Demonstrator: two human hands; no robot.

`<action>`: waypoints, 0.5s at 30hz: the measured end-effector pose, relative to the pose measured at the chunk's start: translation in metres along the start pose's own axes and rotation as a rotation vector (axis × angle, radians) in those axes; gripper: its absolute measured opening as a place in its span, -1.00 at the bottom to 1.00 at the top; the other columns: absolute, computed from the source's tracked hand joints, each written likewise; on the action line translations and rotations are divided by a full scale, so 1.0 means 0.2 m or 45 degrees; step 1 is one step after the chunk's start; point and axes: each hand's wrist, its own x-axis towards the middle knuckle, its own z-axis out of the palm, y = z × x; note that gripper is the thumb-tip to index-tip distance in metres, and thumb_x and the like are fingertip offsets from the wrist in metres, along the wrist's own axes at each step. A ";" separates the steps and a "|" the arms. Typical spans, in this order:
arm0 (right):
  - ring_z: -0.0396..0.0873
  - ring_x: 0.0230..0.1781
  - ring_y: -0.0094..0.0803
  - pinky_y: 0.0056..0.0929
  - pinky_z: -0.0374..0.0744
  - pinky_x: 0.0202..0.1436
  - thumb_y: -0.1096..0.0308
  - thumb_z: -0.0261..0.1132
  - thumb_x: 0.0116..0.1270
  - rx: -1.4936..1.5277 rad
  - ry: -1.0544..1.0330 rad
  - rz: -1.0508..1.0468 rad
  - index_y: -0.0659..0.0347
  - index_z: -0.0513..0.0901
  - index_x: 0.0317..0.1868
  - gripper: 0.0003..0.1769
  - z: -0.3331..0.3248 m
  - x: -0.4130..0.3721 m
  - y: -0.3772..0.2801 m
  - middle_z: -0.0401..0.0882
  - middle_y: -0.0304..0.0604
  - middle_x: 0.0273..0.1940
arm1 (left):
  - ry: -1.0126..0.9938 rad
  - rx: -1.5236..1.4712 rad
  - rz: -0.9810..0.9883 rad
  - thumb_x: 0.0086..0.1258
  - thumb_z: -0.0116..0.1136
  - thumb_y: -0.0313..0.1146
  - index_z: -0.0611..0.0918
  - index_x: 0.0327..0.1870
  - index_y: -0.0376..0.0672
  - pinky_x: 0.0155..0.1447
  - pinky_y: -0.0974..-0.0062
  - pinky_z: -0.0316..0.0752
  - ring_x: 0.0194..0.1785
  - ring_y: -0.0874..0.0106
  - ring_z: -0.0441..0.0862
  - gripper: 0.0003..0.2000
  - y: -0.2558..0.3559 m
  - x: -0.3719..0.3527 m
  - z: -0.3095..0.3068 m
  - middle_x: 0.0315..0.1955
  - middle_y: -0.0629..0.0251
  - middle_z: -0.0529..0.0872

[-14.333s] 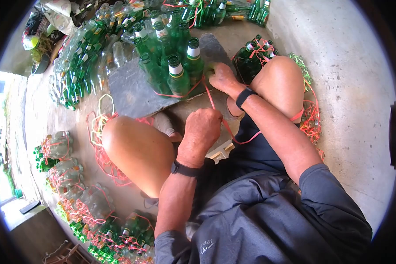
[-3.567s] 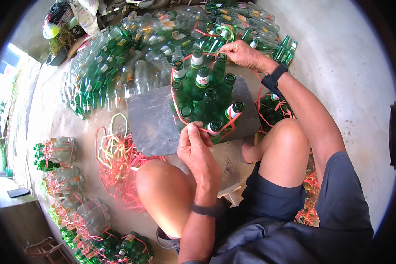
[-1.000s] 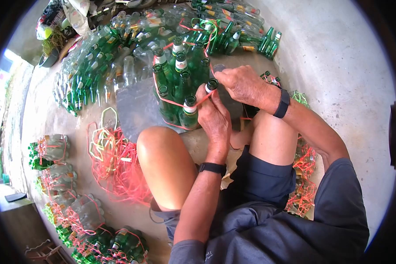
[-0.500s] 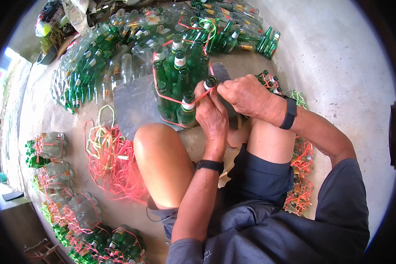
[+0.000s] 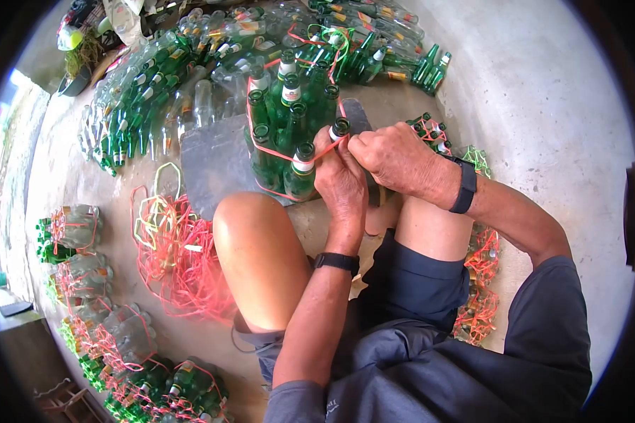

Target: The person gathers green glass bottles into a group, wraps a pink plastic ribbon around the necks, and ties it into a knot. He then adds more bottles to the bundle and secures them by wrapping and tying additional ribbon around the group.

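Note:
Several green glass bottles (image 5: 294, 134) stand upright in a cluster on a dark grey board (image 5: 212, 158). A red plastic strap (image 5: 274, 151) loops around their necks, and another band runs low around the cluster. At the near right corner of the cluster, my left hand (image 5: 340, 173) is closed, its fingers pinching the strap beside a bottle neck. My right hand (image 5: 402, 161) is a fist just right of it, closed on the strap's end, which is mostly hidden by the fingers. Both hands touch or nearly touch at the fingertips.
Loose bottles (image 5: 144, 95) lie in a large pile beyond the board. A tangle of red straps (image 5: 183, 261) is on the floor left of my knee. Tied bottle bundles (image 5: 130, 335) line the left side, and more bundles (image 5: 478, 310) sit at the right.
The view has shifted slightly. Both hands keep nearly the same place and grip at the strap; the bottles have not visibly moved.

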 end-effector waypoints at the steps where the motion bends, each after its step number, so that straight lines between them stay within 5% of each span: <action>1: 0.76 -0.36 -0.06 -0.10 0.68 -0.36 0.49 0.35 0.23 -0.001 0.000 -0.002 0.23 0.55 -0.23 -0.86 0.00 0.00 0.00 0.65 -0.09 -0.39 | -0.010 0.000 -0.025 0.71 0.12 -0.36 0.57 0.28 -0.23 -0.05 0.03 0.61 -0.04 -0.12 0.73 -0.75 0.00 0.00 0.00 -0.04 -0.09 0.73; 5: 0.76 -0.38 -0.06 -0.10 0.69 -0.38 0.47 0.34 0.25 -0.009 0.007 -0.014 0.23 0.55 -0.25 -0.88 -0.02 0.01 -0.02 0.65 -0.09 -0.42 | -0.023 -0.009 -0.044 0.72 0.10 -0.34 0.57 0.28 -0.22 -0.06 0.02 0.61 -0.06 -0.13 0.73 -0.75 0.00 -0.01 -0.01 -0.03 -0.09 0.73; 7: 0.76 -0.39 -0.06 -0.10 0.69 -0.39 0.46 0.34 0.26 0.002 0.011 -0.010 0.23 0.55 -0.26 -0.89 -0.02 0.01 -0.03 0.65 -0.09 -0.43 | -0.154 -0.089 -0.217 0.54 0.29 -0.41 0.57 0.38 -0.34 0.33 0.18 0.58 0.28 -0.03 0.70 -0.56 0.01 -0.01 -0.03 0.23 -0.12 0.72; 15: 0.73 -0.46 -0.05 -0.10 0.66 -0.44 0.43 0.32 0.28 0.049 0.016 -0.079 0.24 0.58 -0.23 -0.88 -0.04 0.05 -0.04 0.66 -0.11 -0.48 | -0.240 -0.041 -0.211 0.48 0.37 -0.34 0.57 0.40 -0.34 0.42 0.14 0.51 0.39 -0.06 0.61 -0.49 -0.01 -0.01 -0.04 0.30 -0.12 0.68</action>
